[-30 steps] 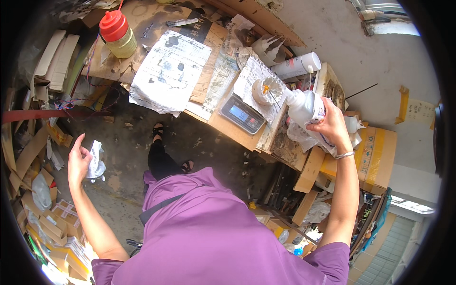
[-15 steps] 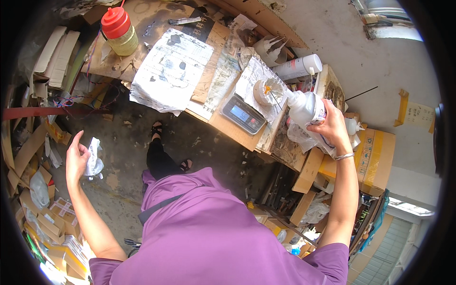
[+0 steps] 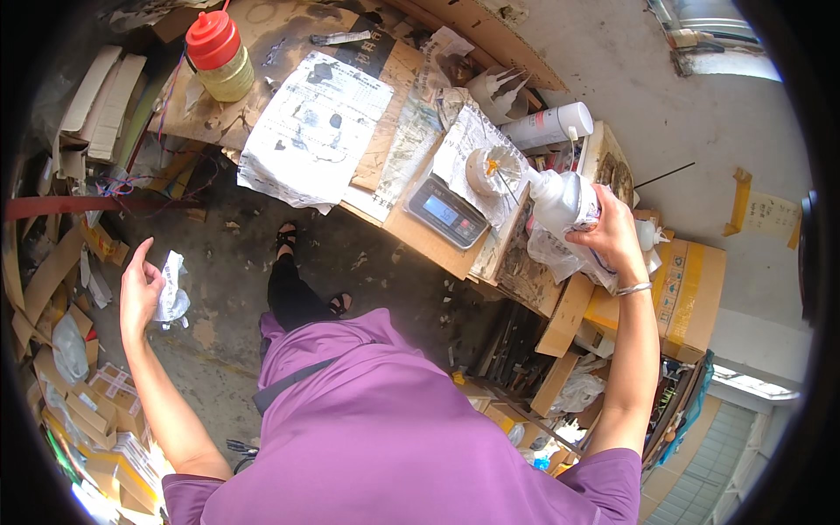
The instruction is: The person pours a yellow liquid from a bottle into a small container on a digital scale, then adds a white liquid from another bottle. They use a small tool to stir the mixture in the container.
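Observation:
My right hand (image 3: 610,232) is closed around a white plastic bottle (image 3: 560,199). The bottle is tilted, its nozzle pointing left at the rim of a small round cup (image 3: 479,172). Inside the cup are something yellow-orange and a thin stick. It sits on crumpled white paper (image 3: 455,144), which covers part of a digital scale (image 3: 448,213) with a lit display. To the left, over the floor, my left hand (image 3: 140,289) has its index finger stretched out and the other fingers curled against a crumpled piece of white printed paper (image 3: 172,289).
A stained sheet of white paper (image 3: 306,131) lies on the cardboard-covered bench, with a red-lidded jar (image 3: 223,66) at far left. Behind the scale lies a white cylinder (image 3: 551,125). Cardboard boxes (image 3: 691,293) stand right; more boxes (image 3: 114,394) are piled left.
Almost nothing differs; the view has shifted very slightly. My right hand keeps the bottle tilted at the cup, and my left hand stays in nearly the same place.

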### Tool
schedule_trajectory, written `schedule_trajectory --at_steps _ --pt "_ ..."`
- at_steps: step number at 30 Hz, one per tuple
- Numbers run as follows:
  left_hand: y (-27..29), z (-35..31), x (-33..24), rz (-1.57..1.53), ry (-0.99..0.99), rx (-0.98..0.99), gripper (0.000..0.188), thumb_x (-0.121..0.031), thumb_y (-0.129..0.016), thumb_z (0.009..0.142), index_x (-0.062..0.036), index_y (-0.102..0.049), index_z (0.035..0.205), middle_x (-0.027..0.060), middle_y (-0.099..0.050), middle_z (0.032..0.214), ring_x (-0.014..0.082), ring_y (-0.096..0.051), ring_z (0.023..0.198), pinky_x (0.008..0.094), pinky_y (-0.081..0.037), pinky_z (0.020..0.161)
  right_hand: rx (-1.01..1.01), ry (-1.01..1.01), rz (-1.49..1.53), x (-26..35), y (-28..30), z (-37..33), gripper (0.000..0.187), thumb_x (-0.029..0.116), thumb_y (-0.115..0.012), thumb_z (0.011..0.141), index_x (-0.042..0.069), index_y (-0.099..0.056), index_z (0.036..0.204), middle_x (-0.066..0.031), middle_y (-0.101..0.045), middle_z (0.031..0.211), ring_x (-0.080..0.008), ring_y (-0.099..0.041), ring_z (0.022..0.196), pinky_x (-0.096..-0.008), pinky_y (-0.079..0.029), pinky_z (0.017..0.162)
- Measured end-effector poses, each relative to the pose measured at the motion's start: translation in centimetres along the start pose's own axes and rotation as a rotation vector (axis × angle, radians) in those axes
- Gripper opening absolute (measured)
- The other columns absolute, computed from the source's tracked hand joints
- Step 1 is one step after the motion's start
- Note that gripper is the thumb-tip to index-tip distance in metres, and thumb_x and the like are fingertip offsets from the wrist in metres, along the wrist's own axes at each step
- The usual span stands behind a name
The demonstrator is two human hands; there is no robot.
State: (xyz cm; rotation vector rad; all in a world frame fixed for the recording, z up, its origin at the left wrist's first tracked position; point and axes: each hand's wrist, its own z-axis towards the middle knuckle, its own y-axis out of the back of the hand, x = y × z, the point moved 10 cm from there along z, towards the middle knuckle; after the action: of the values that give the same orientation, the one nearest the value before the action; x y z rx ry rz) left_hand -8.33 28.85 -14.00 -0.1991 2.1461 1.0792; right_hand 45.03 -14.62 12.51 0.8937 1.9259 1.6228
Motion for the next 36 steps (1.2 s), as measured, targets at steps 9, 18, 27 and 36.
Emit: schedule_trajectory --at_steps 9,18,27,36 --pt "-0.15 -0.24 0.43 0.000 0.012 0.002 0.075 0.013 -0.059 0.072 -0.0078 -0.048 0.143 0.0042 -0.053 0.074 0.0134 -0.053 0.067 0.0279 -0.048 0.066 0.000 0.014 0.013 0.09 -0.07 0.19 0.065 0.013 -0.087 0.052 0.004 -0.061 0.111 -0.0132 -0.066 0.100 -0.0323 -0.065 0.095 -0.0398 -0.051 0.085" --pt "-0.18 -0.09 0.49 0.002 0.003 0.002 0.074 0.013 -0.059 0.073 -0.0081 -0.048 0.143 0.0044 -0.054 0.074 0.0137 -0.053 0.068 0.0283 -0.048 0.067 -0.006 0.000 0.015 -0.10 -0.05 0.19 0.064 0.013 -0.087 0.052 0.004 -0.061 0.111 -0.0140 -0.067 0.100 -0.0327 -0.066 0.095 -0.0396 -0.051 0.085" --pt "0.04 -0.32 0.38 0.003 0.018 -0.001 0.073 0.013 -0.059 0.073 -0.0078 -0.048 0.142 0.0042 -0.053 0.074 0.0137 -0.053 0.068 0.0284 -0.048 0.067 -0.005 -0.013 0.028 0.12 -0.13 0.06 0.064 0.012 -0.087 0.053 0.003 -0.062 0.111 -0.0144 -0.068 0.100 -0.0324 -0.066 0.095 -0.0387 -0.051 0.086" --pt "0.27 -0.49 0.40 0.002 0.020 -0.006 0.075 0.013 -0.059 0.072 -0.0075 -0.048 0.143 0.0041 -0.053 0.074 0.0134 -0.053 0.067 0.0281 -0.048 0.067 -0.011 -0.034 0.056 0.23 -0.08 -0.15 0.064 0.011 -0.088 0.054 0.004 -0.061 0.112 -0.0141 -0.069 0.103 -0.0318 -0.066 0.097 -0.0388 -0.051 0.087"
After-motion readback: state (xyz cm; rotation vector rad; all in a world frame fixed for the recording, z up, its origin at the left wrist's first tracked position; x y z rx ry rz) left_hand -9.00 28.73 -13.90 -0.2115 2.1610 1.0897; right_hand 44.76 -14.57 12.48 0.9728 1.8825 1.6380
